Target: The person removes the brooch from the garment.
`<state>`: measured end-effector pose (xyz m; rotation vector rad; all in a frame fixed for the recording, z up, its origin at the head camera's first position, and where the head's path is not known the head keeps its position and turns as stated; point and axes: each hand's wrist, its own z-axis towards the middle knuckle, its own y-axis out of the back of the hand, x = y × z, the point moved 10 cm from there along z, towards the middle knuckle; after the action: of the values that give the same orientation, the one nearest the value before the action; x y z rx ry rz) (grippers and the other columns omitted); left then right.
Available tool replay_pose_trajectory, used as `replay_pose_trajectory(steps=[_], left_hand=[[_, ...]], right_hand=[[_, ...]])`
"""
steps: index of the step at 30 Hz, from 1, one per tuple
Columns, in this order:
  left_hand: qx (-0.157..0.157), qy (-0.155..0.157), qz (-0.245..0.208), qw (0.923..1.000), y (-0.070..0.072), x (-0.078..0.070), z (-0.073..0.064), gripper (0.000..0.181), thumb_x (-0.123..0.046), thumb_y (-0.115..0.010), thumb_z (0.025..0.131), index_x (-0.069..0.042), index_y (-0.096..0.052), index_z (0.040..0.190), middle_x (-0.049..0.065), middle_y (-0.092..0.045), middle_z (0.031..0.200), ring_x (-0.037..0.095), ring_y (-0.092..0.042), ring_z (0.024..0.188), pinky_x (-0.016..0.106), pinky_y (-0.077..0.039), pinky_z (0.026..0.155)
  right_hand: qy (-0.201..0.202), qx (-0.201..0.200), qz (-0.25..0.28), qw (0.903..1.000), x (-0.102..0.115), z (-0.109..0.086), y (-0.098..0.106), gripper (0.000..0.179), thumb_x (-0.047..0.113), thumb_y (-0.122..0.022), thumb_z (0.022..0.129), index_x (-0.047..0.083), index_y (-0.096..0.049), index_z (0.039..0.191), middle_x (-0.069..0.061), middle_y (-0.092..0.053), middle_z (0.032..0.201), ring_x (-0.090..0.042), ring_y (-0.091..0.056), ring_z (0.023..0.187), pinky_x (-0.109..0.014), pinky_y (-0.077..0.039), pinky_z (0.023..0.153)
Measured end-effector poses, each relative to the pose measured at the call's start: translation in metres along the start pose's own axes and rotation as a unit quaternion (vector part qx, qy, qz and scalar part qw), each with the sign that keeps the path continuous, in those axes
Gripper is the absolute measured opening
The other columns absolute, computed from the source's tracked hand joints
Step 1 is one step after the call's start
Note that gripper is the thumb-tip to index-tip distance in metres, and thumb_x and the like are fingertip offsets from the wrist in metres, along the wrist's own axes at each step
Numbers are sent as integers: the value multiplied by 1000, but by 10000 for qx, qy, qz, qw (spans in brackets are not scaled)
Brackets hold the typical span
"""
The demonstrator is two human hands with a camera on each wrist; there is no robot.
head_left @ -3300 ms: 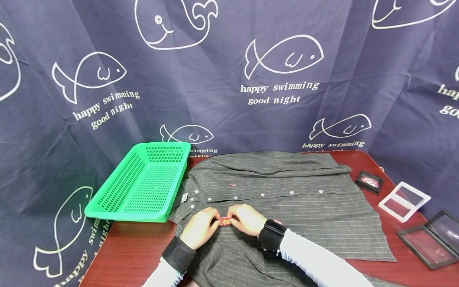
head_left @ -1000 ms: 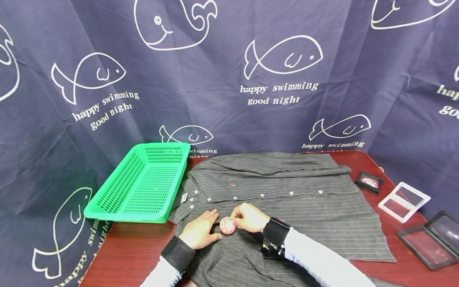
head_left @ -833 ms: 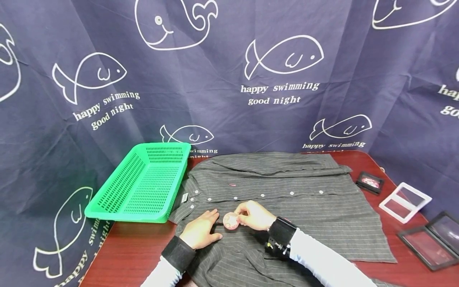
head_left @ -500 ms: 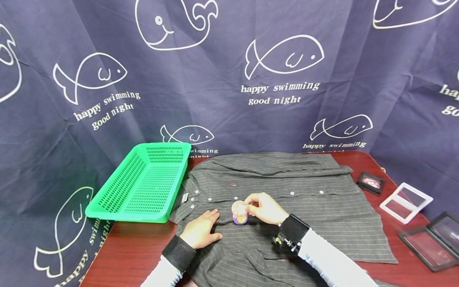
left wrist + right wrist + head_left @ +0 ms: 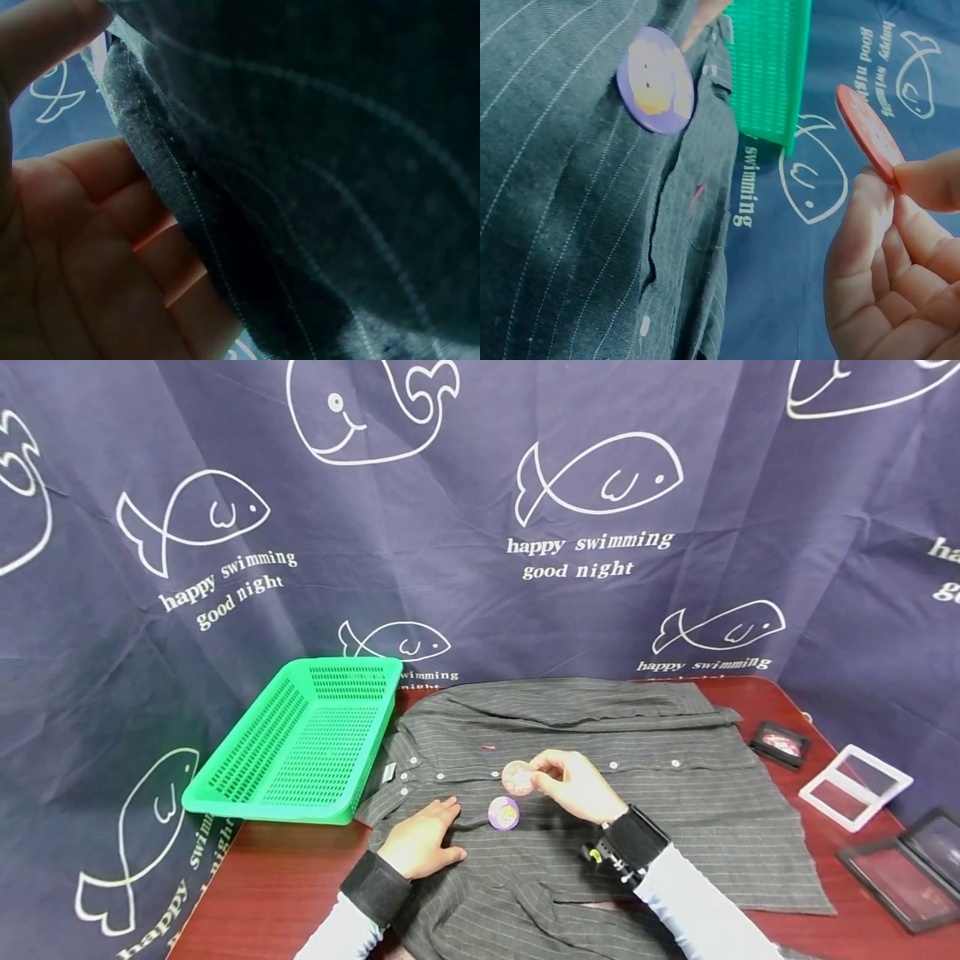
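Observation:
A dark grey striped button-up shirt (image 5: 660, 827) lies spread over the table. My right hand (image 5: 577, 785) pinches a round red-and-pale badge (image 5: 517, 778) by its edge between thumb and fingers, raised above the cloth. In the right wrist view the red badge (image 5: 868, 133) is tilted, seen nearly edge-on. On the shirt front lies a purple-rimmed round badge (image 5: 503, 813) with a yellow figure, touched by neither hand. My left hand (image 5: 422, 840) rests on the shirt below the collar, fingers extended. Dark cloth fills much of the left wrist view beside its fingers.
A green plastic basket (image 5: 296, 810) stands at the left, against the collar. Along the right edge lie a black case (image 5: 780, 745) with a red-and-white round item inside, a white frame case (image 5: 855, 787) and an opened black frame case (image 5: 896, 877). A patterned curtain (image 5: 480, 610) hangs behind.
Both hands first pinched the red badge; the left hand then let go and stayed on the shirt. My right hand has lifted the badge up and rightward, uncovering the purple badge.

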<state>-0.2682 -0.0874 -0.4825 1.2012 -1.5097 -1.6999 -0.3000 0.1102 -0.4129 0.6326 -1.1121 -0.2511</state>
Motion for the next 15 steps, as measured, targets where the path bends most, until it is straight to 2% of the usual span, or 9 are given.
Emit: replay_pose_trajectory(steps=[3,7,11,15], left_hand=[[3,6,10,10000,0,1,0,68,-38,-75,79,-3,-57,135,10,-54,145,33,-51,133,48,-45,104],[-26,-13,22,10000,-1,1,1,68,-39,-75,79,-3,-57,135,10,-54,144,33,-52,132,48,-45,103],[-16,-11,47,10000,-1,1,2,69,-40,-75,80,-4,-57,135,10,-54,145,33,-51,132,48,-45,104],[51,30,31,10000,-1,1,2,69,-40,-75,80,-4,-56,136,10,-53,146,33,-51,133,48,-45,104]], right_hand=[[87,-120,130,9998,-1,-1,4,4,9,-67,87,7,-69,91,2,-66,76,-1,-53,64,-20,-45,59],[142,-237,540,9982,-3,-2,9,5,6,-66,89,4,-68,93,-6,-68,78,-1,-56,65,-19,-46,59],[76,-353,972,9946,-6,-4,17,8,5,-65,91,0,-68,96,-15,-68,81,-6,-61,67,-19,-49,61],[-3,-528,1081,9927,-9,-4,25,9,5,-65,91,-1,-68,97,-18,-68,82,-9,-63,67,-19,-51,62]])
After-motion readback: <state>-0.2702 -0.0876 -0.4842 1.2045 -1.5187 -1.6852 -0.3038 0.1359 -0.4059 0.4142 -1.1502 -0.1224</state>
